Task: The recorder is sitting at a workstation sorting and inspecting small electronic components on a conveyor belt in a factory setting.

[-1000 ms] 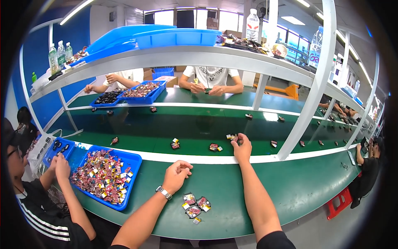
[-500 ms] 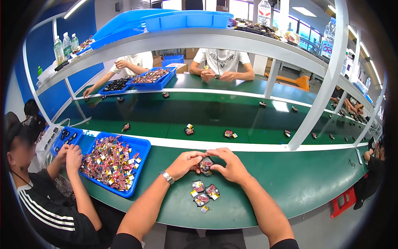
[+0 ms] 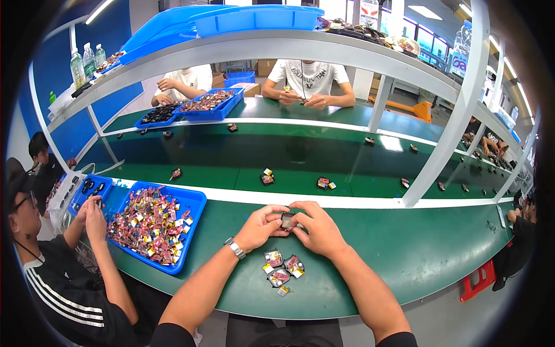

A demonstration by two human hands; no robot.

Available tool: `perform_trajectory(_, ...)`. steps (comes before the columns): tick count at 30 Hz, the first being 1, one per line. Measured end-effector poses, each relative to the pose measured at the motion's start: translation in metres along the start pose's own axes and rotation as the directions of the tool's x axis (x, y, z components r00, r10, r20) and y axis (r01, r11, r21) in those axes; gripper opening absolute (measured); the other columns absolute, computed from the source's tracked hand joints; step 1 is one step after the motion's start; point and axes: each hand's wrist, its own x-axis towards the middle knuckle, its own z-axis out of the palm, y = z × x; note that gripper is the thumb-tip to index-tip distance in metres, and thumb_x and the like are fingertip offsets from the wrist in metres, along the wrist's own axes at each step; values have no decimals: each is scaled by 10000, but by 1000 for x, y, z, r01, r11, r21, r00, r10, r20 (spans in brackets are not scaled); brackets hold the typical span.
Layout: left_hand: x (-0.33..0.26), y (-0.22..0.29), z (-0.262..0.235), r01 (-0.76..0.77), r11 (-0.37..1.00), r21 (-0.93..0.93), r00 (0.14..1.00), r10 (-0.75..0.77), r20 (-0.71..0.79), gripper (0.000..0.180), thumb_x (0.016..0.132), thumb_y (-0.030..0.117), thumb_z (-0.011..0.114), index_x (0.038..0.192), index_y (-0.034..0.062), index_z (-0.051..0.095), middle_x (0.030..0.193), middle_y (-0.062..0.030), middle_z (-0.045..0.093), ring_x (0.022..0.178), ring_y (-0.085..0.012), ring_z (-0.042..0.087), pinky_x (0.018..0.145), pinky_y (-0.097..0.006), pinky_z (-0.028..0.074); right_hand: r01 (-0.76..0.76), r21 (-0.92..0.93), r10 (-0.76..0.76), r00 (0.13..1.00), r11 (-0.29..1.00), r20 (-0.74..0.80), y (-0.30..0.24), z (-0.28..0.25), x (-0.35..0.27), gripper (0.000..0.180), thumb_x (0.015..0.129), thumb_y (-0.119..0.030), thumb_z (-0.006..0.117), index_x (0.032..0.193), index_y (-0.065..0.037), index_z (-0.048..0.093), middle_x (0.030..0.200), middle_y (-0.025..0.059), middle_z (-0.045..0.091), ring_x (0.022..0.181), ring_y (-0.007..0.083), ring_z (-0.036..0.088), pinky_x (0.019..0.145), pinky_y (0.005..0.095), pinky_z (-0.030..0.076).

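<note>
Between both hands, above the green table, is a small black plastic housing [image 3: 287, 219] with a greyish-tan face showing. My left hand [image 3: 260, 229], with a metal watch at its wrist, grips the housing's left side. The thumb and fingers of my right hand [image 3: 317, 228] close on its right side and partly cover it. Just below the hands lie three black housings [image 3: 278, 277] with red circuit boards and silver-yellow battery cells. A separate small silver-yellow battery cell [image 3: 282, 291] rests nearer the table's front edge.
To the left stands a blue tray [image 3: 199, 217] heaped with red boards and cells. A seated person [image 3: 63, 283] works beside it. Beyond a white rail [image 3: 347, 201], a green conveyor belt [image 3: 219, 168] carries scattered assemblies. White shelf posts [image 3: 445, 150] rise at the right; two people sit across.
The housing has turned in my hands: its red board showed before, now a greyish-tan face does. My right fingers have curled in onto it. Assemblies on the belt have shifted slightly right.
</note>
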Motion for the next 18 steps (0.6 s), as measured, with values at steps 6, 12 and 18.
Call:
perform_trajectory(6, 0, -2, 0, -1, 1000, -10, 1000, 1, 3, 342, 964, -31, 457, 1302, 13, 463, 1163, -133, 624, 1063, -195, 633, 924, -346, 569, -9, 22, 9, 1000, 1000, 17, -2, 2, 0, 173, 765, -54, 732, 926, -96, 686, 1243, 72, 569, 1144, 293, 538, 937, 394, 482)
perform_trajectory(12, -3, 5, -2, -1, 999, -41, 997, 4, 72, 387, 936, -51, 474, 1318, 2, 449, 1230, -151, 585, 1107, -206, 615, 962, -368, 551, -193, 121, 197, 980, 974, -22, -3, 10, -2, 88, 809, -104, 695, 894, -85, 708, 1212, 55, 606, 1152, 266, 542, 948, 374, 481)
perform_trajectory(18, -4, 6, 0, -14, 1000, -7, 996, 15, 89, 391, 930, -48, 485, 1318, -12, 450, 1251, -145, 572, 1118, -207, 610, 959, -365, 553, -207, 129, 209, 978, 970, -6, -2, 10, -3, 95, 818, -115, 674, 898, -77, 708, 1229, 69, 602, 1172, 273, 531, 958, 374, 475)
